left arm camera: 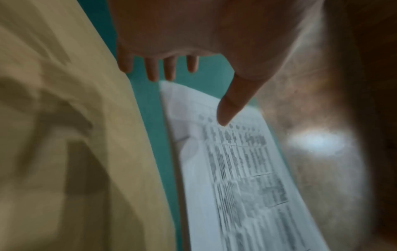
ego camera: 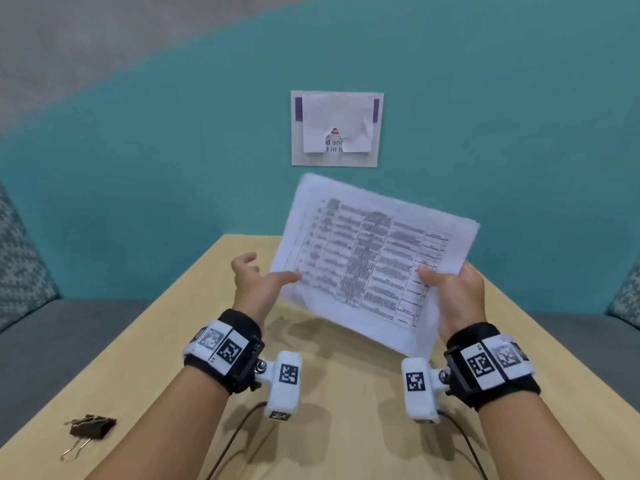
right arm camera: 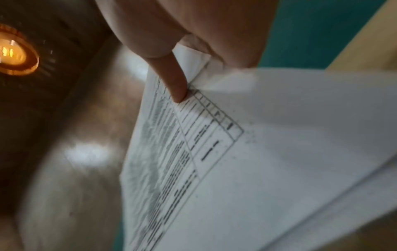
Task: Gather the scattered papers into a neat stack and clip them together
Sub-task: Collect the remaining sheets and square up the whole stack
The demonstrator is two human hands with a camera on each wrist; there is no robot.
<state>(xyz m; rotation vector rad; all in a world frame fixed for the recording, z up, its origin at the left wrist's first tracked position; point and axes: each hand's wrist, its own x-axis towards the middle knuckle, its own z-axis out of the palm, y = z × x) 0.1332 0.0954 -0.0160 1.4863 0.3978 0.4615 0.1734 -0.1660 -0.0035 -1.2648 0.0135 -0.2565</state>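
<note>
Table (ego camera: 173,341): pale wood, smooth, matte; teal wall behind. Papers (ego camera: 374,251): thin white sheets, printed grid on top, held tilted in the air above the table, edges not quite flush — a lower sheet peeks out at the near corner. Right hand (ego camera: 450,296) pinches their right edge, thumb on top, fingers beneath. Left hand (ego camera: 256,282) is relaxed and spread, thumb just at the left edge, gripping nothing. Binder clip (ego camera: 90,427): dark metal, wire handles, lying at the near-left of the table, well apart. Judgement: the step is squaring up. Best to loosen the pinch, stand the sheets on edge, tap them on the table, left palm guiding the side, then fetch the clip.
</note>
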